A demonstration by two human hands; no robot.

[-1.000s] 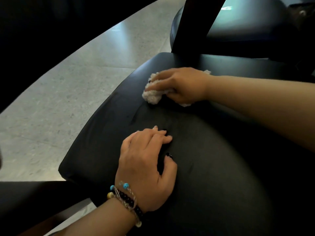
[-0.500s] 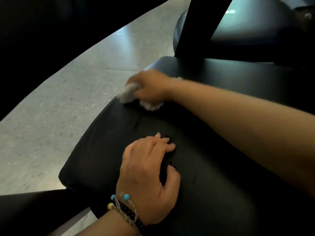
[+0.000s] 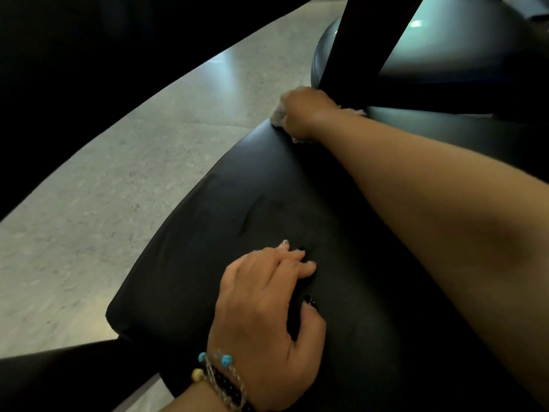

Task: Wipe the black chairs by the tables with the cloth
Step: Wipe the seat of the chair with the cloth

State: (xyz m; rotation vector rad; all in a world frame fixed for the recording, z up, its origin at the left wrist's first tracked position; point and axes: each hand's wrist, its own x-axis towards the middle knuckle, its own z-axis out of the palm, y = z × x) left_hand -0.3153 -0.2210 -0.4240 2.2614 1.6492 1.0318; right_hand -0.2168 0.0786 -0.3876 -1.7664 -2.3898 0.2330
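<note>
While right hand grips fluffy cloth (padded seat).

1. The cloth is mostly hidden under the right hand at the seat's far edge.
2. The black chair is cut off by the picture's right and bottom edges.

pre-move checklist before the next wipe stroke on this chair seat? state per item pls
1. Cloth in the right hand: ok, gripped, mostly hidden under the hand.
2. Cloth touching the seat: ok, at the far corner.
3. Left hand bracing the seat: ok, rests near the front edge.
4. Stroke path clear: not ok, the dark post stands right behind the right hand.
5. Seat surface clean: cannot tell, too dark.
6. Second chair wiped: cannot tell.
</note>
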